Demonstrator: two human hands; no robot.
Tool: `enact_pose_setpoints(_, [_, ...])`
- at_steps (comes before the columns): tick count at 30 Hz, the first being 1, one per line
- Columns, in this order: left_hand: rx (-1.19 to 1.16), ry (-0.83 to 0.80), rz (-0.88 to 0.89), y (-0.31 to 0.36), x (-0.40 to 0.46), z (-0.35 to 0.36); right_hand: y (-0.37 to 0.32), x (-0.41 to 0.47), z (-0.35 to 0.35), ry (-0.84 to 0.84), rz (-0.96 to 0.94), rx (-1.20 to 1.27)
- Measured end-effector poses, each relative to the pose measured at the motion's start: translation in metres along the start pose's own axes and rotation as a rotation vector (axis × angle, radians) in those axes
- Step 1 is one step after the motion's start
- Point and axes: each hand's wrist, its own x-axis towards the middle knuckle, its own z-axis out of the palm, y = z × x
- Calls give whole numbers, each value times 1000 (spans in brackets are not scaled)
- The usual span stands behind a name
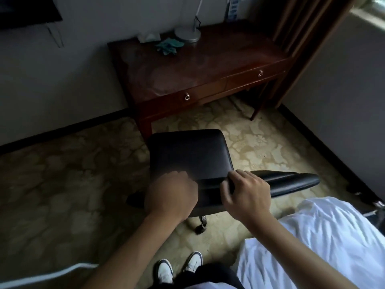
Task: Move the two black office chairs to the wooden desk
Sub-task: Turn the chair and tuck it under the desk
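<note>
Step in hand: I judge I am pushing the first black chair (188, 157) toward the wooden counter (200, 65), which stands at 12 o'clock from me, against the wall.
Left grip: my left hand (170, 197) lies on the near edge of the chair's back, fingers curled down over the padding. It is blurred, so I cannot tell if it clamps or only presses.
Right grip: my right hand (248, 195) is wrapped around the right corner of the chair back, thumb on the near side, fingers over the top. It pinches the leather edge.
Chair against the grips: the black padded surface stretches away from both hands toward 12 o'clock; its far edge is near the counter's front left leg, but not touching it as far as I see.
Armrest: a black armrest (291, 180) sticks out at 3 o'clock of my right hand, just beside the bed (325, 236).
How to do it well: I should push evenly with both hands, so the chair rolls straight and does not turn on its castors (201, 226). I would aim a little to 1 o'clock, toward the open space under the drawers (208, 92), because the counter leg is in the way.
Risk: the armrest may catch the white sheet.
Second chair: one dark shape at the 3 o'clock edge may be it; I cannot tell.
On the counter: a lamp base (187, 34) and a green cloth (169, 45), at the far side.
</note>
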Motion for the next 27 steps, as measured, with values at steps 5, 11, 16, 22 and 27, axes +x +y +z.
enact_pose_setpoints(5, [-67,46,-19,9,20,2,13,22,2,103,-49,19])
enact_pose_setpoints(11, [-107,69,-3,46,32,16,54,45,-5,120,-112,66])
enact_pose_setpoints(16, [-102,111,-9,92,45,33,103,67,-8,81,-137,92])
enact_pose_setpoints(22, [-86,171,-122,142,78,58,166,111,-6,4,-226,153])
enact_pose_setpoints(27, [-79,345,-205,190,93,76,212,137,-1,-74,-316,166])
